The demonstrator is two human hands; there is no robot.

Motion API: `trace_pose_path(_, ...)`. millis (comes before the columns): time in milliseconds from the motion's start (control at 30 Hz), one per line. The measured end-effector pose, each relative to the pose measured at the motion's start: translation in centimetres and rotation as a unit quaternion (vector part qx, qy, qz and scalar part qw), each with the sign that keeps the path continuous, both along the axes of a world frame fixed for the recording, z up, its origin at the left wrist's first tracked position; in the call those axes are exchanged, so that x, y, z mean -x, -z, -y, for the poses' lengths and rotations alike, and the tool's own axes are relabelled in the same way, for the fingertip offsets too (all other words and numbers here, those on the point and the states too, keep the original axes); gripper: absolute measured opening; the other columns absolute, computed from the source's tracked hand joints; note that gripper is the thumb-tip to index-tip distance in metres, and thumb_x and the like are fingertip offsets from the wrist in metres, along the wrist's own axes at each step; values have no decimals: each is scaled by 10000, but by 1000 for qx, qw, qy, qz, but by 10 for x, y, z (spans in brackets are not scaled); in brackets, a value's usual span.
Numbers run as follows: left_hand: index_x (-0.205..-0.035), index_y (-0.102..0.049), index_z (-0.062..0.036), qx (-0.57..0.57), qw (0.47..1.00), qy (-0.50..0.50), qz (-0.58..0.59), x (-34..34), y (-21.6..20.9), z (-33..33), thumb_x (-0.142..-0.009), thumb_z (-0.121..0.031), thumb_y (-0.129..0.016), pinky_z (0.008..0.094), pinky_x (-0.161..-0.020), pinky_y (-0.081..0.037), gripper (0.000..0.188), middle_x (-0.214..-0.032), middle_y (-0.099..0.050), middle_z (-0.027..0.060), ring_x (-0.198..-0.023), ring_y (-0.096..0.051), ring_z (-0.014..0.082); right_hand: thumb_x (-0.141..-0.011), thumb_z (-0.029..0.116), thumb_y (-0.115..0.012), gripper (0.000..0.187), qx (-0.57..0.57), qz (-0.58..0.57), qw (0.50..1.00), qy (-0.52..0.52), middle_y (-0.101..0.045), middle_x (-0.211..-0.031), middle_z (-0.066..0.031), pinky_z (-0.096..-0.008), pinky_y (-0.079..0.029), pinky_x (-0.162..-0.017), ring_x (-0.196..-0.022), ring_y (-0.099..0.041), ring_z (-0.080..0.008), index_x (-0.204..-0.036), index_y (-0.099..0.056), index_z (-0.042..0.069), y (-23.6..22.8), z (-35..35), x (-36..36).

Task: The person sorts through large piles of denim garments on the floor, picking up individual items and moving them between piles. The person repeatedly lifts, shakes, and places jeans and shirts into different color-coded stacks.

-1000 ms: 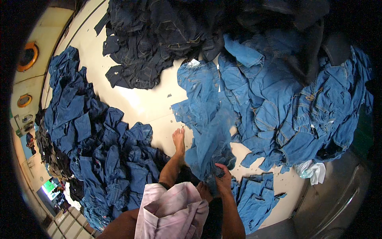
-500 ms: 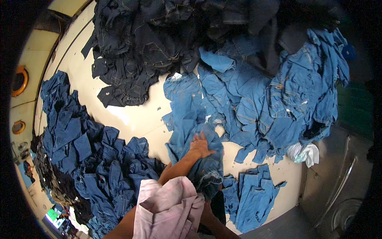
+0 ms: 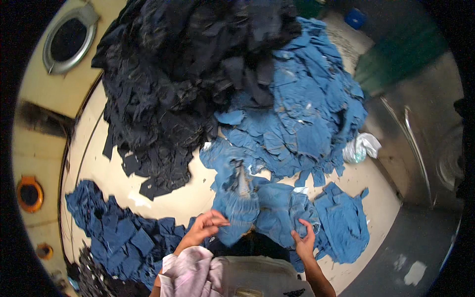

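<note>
A pair of light blue jeans, with frayed, faded hems, lies spread before me, its left part blurred by motion. At its left edge my left hand is closed, fingertips pinched on the denim. My right hand touches the right end of the jeans near the frayed hem, thumb and fingers apart. A pale pink cloth hangs over part of my left forearm. More light blue denim lies flat just right of my right hand.
A black denim heap rises at the far left, beside a light blue denim heap. Dark blue garments lie at near left. A white plastic bag sits by the metal panel on the right.
My left hand, earlier flat on the jeans, now pinches their left edge. My right hand has come into sight on the right. The jeans are spread wider, and the view has shifted.
</note>
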State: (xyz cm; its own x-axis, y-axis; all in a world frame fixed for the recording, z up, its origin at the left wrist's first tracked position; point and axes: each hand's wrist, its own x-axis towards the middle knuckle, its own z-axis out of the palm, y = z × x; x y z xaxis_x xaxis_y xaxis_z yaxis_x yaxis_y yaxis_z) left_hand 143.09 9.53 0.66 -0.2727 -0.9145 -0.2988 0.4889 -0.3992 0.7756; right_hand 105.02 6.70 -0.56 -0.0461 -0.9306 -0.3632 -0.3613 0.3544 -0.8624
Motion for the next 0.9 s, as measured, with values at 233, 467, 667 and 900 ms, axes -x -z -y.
trace_pose_path(233, -1495, -272, 73, -2, 924, 80, 374, 131, 15, 19, -908, -344, -683, 384, -1185, -203, 829, -1545, -315, 251, -1444, -294, 331, -870, 93, -662, 437, 102, 111, 981, -122, -643, -1245, -125, -366, -509, -919, -1119, -645, -293, -1297, -571, 95, -82, -16, -63)
trace_pose_path(467, -1474, -319, 87, 48, 892, 141, 427, 188, -79, 27, -930, -268, -627, 370, -1173, -216, 719, -1539, -317, 249, -1431, -306, 314, -913, 98, -617, 404, 132, 79, 988, 33, -634, -1260, -145, -405, -486, -966, -1177, -608, -336, -1308, -541, 63, -104, -37, 39)
trace_pose_path(667, -1570, -117, -43, -8, 946, 264, 189, 333, -112, 56, -1025, -600, -287, 376, -1174, -218, 797, -1599, -221, 175, -1467, -226, 297, -882, 337, -674, 686, 208, 35, 977, -31, -586, -1262, -242, -478, -476, -924, -1122, -596, -420, -1444, -379, 78, -107, -25, 124)
trace_pose_path(900, -1565, -140, -43, -30, 851, 487, 195, 451, -135, 114, -848, -863, -201, 435, -931, -513, 1091, -1618, -161, 196, -1166, -617, 359, -737, 116, -713, 679, 178, 65, 977, 98, -605, -1285, -199, -408, -471, -1003, -1172, -596, -354, -1375, -497, 34, -120, -35, 262)
